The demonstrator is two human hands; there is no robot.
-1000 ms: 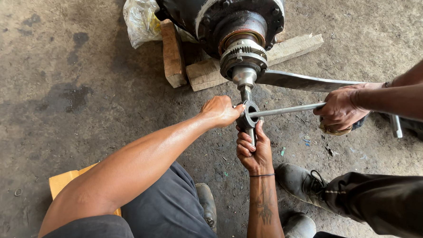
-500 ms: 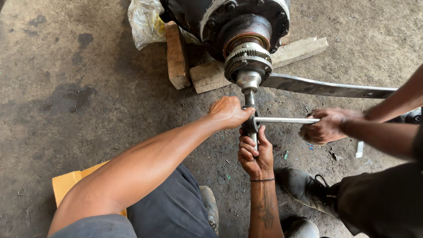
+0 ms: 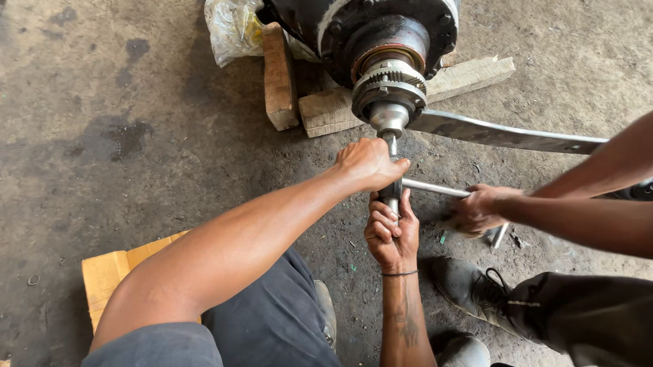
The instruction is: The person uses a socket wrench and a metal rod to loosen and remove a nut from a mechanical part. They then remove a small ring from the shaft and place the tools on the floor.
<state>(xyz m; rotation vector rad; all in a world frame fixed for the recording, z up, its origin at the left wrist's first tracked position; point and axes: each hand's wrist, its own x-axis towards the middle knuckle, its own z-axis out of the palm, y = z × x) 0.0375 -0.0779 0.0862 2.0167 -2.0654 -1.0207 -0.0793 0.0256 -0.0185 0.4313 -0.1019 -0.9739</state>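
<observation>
Both hands close on the same tool just below the big machine: the left hand [image 3: 368, 165] wraps around the upper part of a dark metal wrench [image 3: 392, 191] where it meets the shaft end, and the right hand [image 3: 391, 228] grips the lower part of that wrench from underneath, fingers curled round it. The wrench stands nearly in line with the shiny shaft end [image 3: 388, 117], which sticks out of a toothed ring [image 3: 390, 85] on the dark round housing [image 3: 367, 16]. A thin steel bar [image 3: 437, 189] runs out sideways from the wrench to the right, where another person's hand [image 3: 480, 208] holds its far end; that hand is blurred, so its grip cannot be told exactly. A long flat metal strip [image 3: 500, 133] reaches from beside the shaft toward the right edge, above the bar. The housing rests on wooden blocks [image 3: 281, 75], with a crumpled plastic bag [image 3: 233, 22] just beside them; what the bag holds cannot be made out. The concrete floor [image 3: 117, 104] is stained with dark patches, and a piece of yellow cardboard [image 3: 117, 270] lies under the left arm. The other person's dark shoe [image 3: 467, 287] stands near the right wrist.
</observation>
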